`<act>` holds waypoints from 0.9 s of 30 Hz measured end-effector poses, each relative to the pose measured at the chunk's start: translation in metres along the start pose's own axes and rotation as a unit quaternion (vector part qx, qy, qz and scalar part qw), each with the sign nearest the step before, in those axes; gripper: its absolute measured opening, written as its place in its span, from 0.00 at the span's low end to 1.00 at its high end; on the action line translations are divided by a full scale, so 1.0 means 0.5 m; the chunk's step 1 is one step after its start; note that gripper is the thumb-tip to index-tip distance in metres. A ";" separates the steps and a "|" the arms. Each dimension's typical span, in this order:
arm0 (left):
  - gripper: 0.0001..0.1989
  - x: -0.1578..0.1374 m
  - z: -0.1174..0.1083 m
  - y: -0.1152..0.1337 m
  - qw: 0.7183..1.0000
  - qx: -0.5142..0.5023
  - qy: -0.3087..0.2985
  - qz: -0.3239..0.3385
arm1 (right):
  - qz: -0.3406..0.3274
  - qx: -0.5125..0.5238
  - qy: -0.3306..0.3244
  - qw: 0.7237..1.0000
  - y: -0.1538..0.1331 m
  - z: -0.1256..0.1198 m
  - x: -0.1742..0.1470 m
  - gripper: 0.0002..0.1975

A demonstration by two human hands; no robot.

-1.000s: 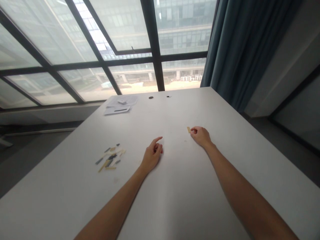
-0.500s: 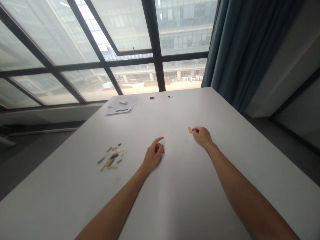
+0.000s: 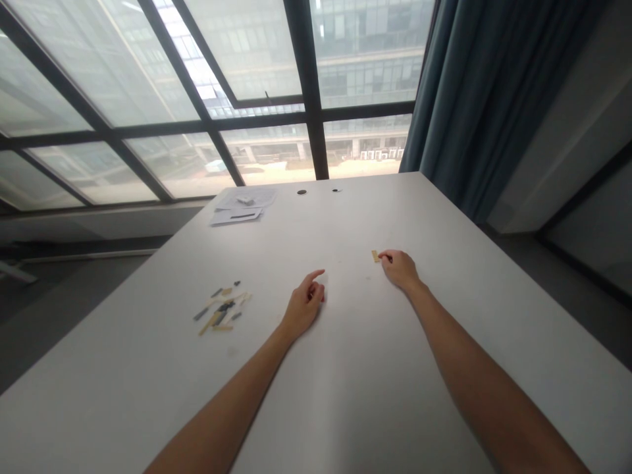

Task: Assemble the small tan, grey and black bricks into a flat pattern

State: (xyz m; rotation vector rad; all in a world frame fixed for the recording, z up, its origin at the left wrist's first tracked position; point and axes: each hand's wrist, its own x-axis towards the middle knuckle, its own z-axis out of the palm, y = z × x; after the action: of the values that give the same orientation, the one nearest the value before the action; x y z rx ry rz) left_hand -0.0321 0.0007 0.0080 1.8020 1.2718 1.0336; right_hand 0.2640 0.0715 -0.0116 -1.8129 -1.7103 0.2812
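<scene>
A small tan piece (image 3: 374,256), narrow and straight-sided, sits on a white table (image 3: 444,250), its long side running away from the viewer. It lies at the fingertips of the right hand (image 3: 399,266), its right edge partly hidden, its surface detail too small to read.

A white desk (image 3: 296,237) and papers (image 3: 224,216) suggest an office.

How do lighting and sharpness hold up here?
Head view: bright daylight through the window washes out the ground outside; same view, the white table carries a pale streak of sheen beside a dimmer patch; same view, the scattered small pieces look soft, as does the tan piece at the right hand.
</scene>
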 end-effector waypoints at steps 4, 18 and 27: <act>0.23 -0.001 0.000 -0.003 1.000 0.004 -0.002 0.005 | 0.005 0.002 0.003 1.000 0.000 0.000 0.000 0.15; 0.23 0.000 -0.002 -0.005 1.000 0.016 -0.004 -0.002 | 0.007 0.005 0.000 1.000 0.005 0.008 0.003 0.15; 0.22 -0.002 0.001 -0.011 1.000 0.013 -0.006 0.005 | 0.030 0.034 0.030 0.999 0.005 0.009 0.001 0.15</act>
State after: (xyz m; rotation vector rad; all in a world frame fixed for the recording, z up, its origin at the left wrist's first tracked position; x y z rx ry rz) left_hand -0.0339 0.0014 0.0027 1.8326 1.2763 1.0152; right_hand 0.2636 0.0734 -0.0165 -1.8080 -1.5881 0.3033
